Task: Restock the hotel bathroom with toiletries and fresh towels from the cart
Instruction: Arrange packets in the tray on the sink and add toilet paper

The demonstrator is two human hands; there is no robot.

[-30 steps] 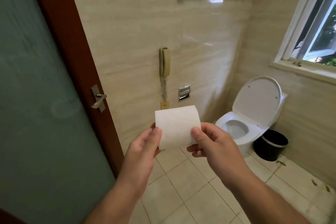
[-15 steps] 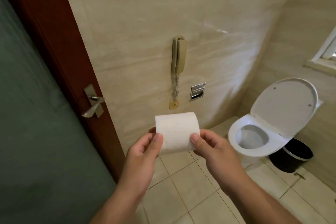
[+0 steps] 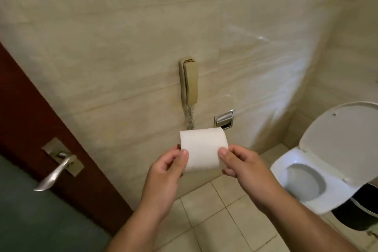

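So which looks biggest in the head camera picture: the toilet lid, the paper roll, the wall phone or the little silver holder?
1. toilet lid, even with its right side cut off
2. paper roll, though it is held nearest the camera, so its real size is unsure
3. wall phone
4. silver holder

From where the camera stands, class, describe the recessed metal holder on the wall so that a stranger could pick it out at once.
Start at the beige tiled wall left of the toilet and find the wall phone. Just right of its coiled cord, low down, sits the holder. Unlike the beige phone, it is shiny silver, squarish and set into the tile.
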